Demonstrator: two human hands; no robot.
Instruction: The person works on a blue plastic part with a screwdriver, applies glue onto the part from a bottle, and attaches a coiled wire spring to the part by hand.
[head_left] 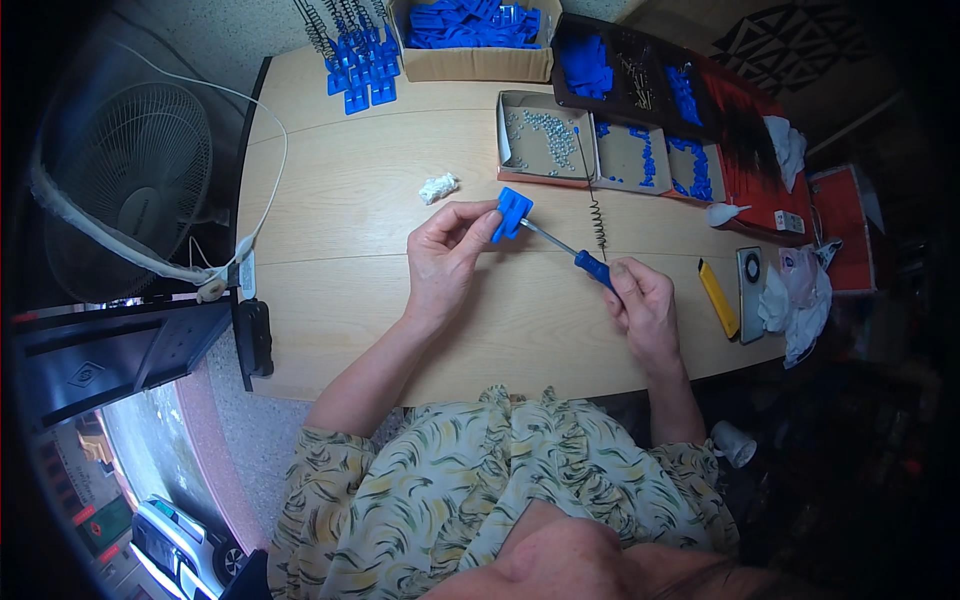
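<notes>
My left hand [444,262] pinches a small blue plastic part [513,208] between thumb and fingers, above the middle of the table. In my right hand [645,310] is a screwdriver [592,265] with a blue handle, its fingers wrapped around the grip. The metal shaft points up and left, and its tip meets the blue part's right side. Close by runs a thin dark wire with a coiled section [597,218]; its lower end reaches my right hand, and I cannot tell whether the fingers hold it. A crumpled white tissue [438,188] lies just left of the blue part.
At the back stand a cardboard box [475,66] of blue parts and several finished-looking blue pieces with coiled wires [358,82]. Shallow boxes [547,174] hold small metal bits and blue pieces. A yellow cutter [718,298] and a phone [750,290] lie right; a fan [140,190] stands left.
</notes>
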